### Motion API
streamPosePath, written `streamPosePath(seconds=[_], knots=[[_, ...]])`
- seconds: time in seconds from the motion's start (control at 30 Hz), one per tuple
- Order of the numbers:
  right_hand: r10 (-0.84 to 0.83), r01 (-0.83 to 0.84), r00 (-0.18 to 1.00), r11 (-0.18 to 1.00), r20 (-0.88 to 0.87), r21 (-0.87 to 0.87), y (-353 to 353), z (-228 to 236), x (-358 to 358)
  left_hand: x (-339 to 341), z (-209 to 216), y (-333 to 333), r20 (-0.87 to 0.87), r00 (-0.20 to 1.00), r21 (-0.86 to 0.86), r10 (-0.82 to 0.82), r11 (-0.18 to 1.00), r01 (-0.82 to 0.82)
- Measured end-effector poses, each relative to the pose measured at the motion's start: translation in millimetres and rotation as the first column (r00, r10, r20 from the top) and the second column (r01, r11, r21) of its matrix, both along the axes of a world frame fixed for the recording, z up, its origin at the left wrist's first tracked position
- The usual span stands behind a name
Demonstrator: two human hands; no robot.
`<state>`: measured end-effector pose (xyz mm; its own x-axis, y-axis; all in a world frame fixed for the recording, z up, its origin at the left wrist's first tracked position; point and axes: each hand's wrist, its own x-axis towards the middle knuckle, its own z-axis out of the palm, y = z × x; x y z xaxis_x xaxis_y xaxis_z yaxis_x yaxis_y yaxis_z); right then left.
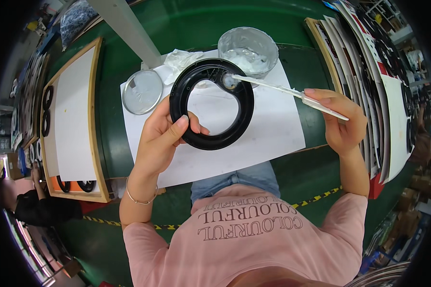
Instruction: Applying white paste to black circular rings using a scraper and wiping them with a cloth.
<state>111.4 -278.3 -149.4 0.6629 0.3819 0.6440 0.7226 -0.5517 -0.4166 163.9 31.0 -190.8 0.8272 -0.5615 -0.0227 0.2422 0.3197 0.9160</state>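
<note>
My left hand [165, 131] grips a black plastic ring [180, 98] by its lower left side, thumb on top and fingers curled through the opening. In my right hand [341, 115] is a slim white brush-like stick [277, 87], pinched near its end. Its whitish tip rests at a round recess [231, 81] in the ring's upper right part, where pale grease-like paste shows. Just behind the ring stands a clear tub [249, 50] with whitish paste inside and smeared walls. A round translucent lid [142, 92] lies left of the ring, and a crumpled white tissue [182, 58] sits beside it.
White paper [268, 129] covers the green table under the work. At left stands a wood-framed tray [98, 119] with white sheets and black rings. Stacked boards [340, 57] lean on the right. A grey post [129, 31] rises behind the lid. Another person [38, 205] is at far left.
</note>
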Motion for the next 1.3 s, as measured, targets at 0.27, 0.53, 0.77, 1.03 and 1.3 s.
streamPosePath(seconds=[0.27,0.53,0.77,1.03,1.3], knots=[[-0.008,0.012,0.999,0.995,0.039,-0.096,3,3,5,-2,2,0,0.016,1.0,0.017,-0.012,1.0,0.011],[-0.01,0.016,0.999,0.992,0.05,-0.127,-3,5,8,0,5,1,0.056,0.998,0.022,-0.008,1.0,0.007],[-0.062,0.061,0.998,0.996,-0.022,-0.073,-5,2,4,2,0,2,0.126,0.992,0.034,-0.018,0.999,0.014],[-0.252,0.257,0.945,0.966,-0.211,-0.004,-6,-10,-12,2,-6,1,0.237,0.971,0.052,-0.015,0.999,0.003],[0.042,0.501,0.799,0.504,-0.599,0.704,10,-38,6,2,-7,-1,0.206,0.978,0.042,0.002,0.999,-0.011]])
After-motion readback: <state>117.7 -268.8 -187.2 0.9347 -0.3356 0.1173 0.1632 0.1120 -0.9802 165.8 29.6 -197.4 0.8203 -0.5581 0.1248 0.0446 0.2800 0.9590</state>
